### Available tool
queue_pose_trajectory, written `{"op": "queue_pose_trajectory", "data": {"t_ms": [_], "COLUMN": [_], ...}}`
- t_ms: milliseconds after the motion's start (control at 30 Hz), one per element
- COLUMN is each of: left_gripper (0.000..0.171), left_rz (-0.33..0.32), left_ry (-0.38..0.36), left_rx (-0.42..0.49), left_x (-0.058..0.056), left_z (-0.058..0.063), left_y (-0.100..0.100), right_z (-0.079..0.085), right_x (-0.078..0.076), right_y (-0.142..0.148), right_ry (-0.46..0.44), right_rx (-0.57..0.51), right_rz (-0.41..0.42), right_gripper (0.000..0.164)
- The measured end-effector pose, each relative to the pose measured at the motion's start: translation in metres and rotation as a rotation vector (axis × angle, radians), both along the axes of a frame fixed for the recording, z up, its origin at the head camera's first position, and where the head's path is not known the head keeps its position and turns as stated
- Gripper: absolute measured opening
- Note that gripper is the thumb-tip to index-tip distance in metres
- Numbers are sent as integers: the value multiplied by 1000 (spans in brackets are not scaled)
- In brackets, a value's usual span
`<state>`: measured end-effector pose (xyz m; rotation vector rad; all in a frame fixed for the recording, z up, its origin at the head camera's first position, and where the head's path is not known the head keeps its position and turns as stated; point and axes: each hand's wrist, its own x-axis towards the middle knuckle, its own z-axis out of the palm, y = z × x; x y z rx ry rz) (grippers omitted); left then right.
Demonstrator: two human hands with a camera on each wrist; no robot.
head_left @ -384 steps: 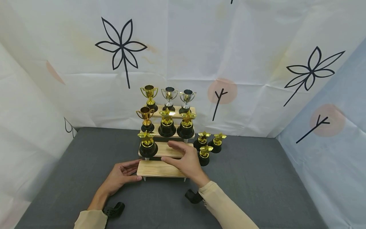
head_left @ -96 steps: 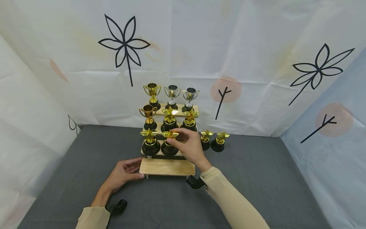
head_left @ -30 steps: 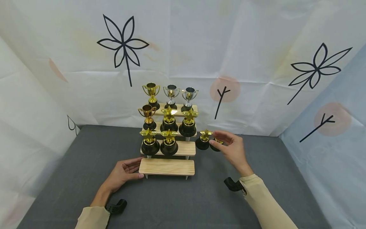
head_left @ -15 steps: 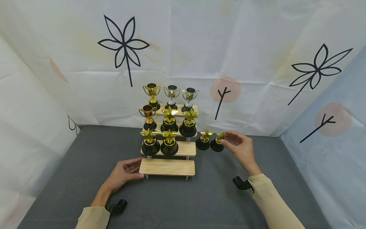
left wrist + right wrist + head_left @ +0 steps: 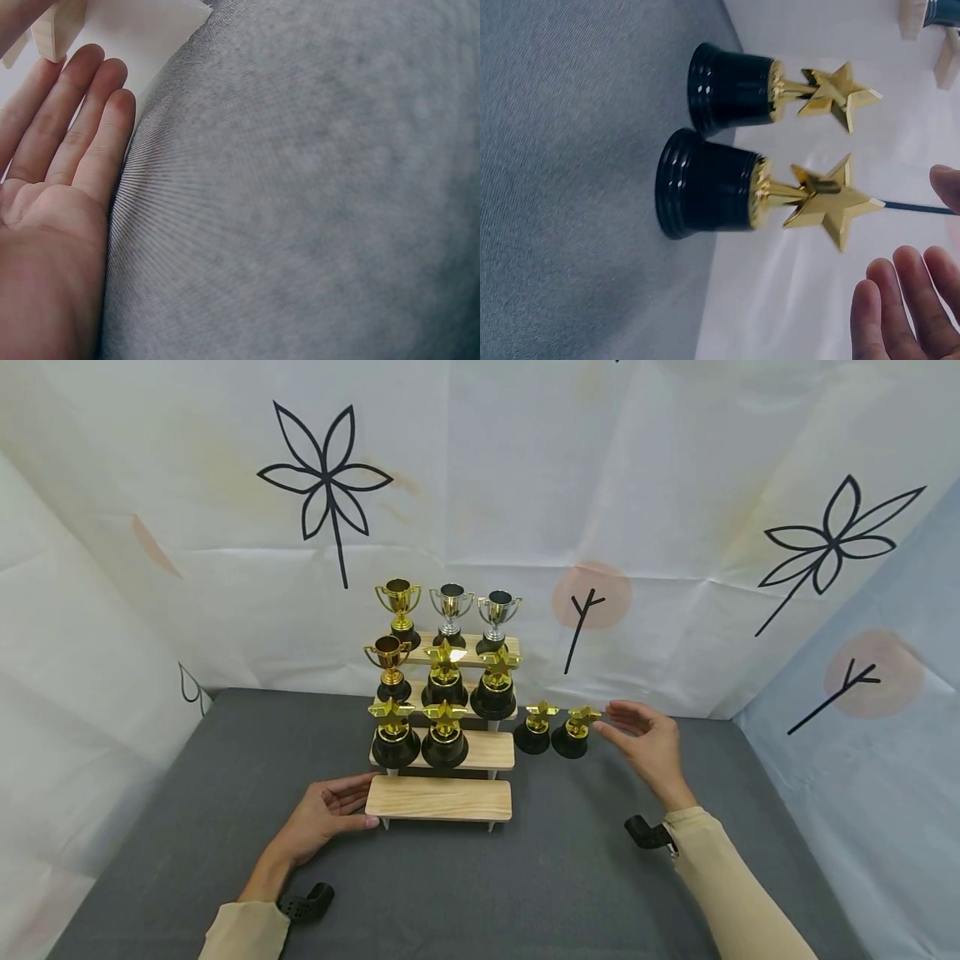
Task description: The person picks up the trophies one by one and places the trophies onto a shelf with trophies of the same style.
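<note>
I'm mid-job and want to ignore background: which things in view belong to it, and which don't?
Likely the job:
four-tier wooden stand
four cup trophies
four shelved star trophies
two tabletop star trophies

Likely just surroundings:
flower-printed backdrop
grey tablecloth
black wrist-worn devices

Gold over glossy black on 6 star trophies [image 5: 446, 747]. Black beneath 1 gold cup [image 5: 399, 598], 2 silver cups [image 5: 452, 602] and 1 coppery cup [image 5: 389, 652]. Pale yellowish grain along 4 wooden shelves [image 5: 438, 797]. Grey on the tablecloth [image 5: 465, 893], beige on sleeves [image 5: 731, 881], black on wristbands [image 5: 306, 906]. White across the backdrop [image 5: 517, 460], with black-outlined flowers [image 5: 326, 477] and pink discs [image 5: 600, 590].
</note>
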<state>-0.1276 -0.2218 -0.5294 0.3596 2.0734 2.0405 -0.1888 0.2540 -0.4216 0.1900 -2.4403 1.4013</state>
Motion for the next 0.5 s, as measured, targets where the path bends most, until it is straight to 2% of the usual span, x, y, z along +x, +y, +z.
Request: {"op": "queue_pose_trajectory", "data": {"t_ms": [200,500], "left_gripper": [75,74], "left_rz": [3,9], "left_ry": [7,4], "left_rx": [-4,-9], "left_x": [0,-1], "left_z": [0,-2], "left_y": [0,-1], "right_z": [-14,-26], "right_x": [-12,-25], "right_y": [10,13], "right_ry": [-54,-135], "right_rx": [14,-18], "right_rz": [-20,23], "right_gripper": [47,52]}}
